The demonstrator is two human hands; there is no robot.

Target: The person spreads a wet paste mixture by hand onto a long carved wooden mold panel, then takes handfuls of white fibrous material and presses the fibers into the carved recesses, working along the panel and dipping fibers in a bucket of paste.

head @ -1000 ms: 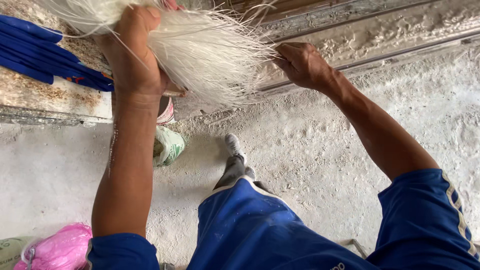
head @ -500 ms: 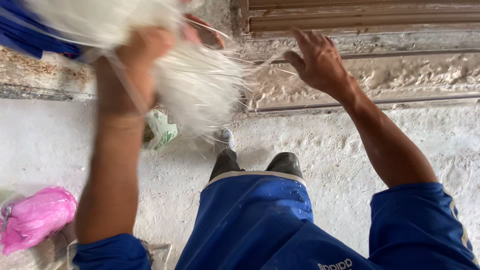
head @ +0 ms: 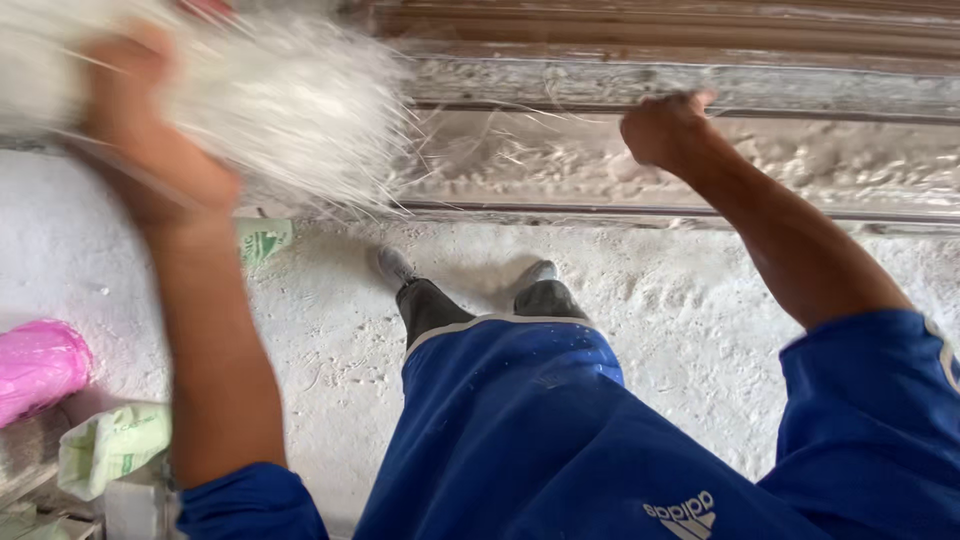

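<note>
Left hand [head: 150,150] clenched around the white fibre bundle [head: 290,100], strands fanning right toward the wooden frame [head: 650,60], long axis roughly level; right hand [head: 665,130] fisted at that frame, well apart from the bundle, contents unclear.

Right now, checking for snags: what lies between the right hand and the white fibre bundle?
In the head view, only loose strands over the dusty ledge separate the right hand from the white fibre bundle.

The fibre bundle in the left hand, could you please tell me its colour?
White, seen in the head view: fibre bundle in the left hand.
</note>
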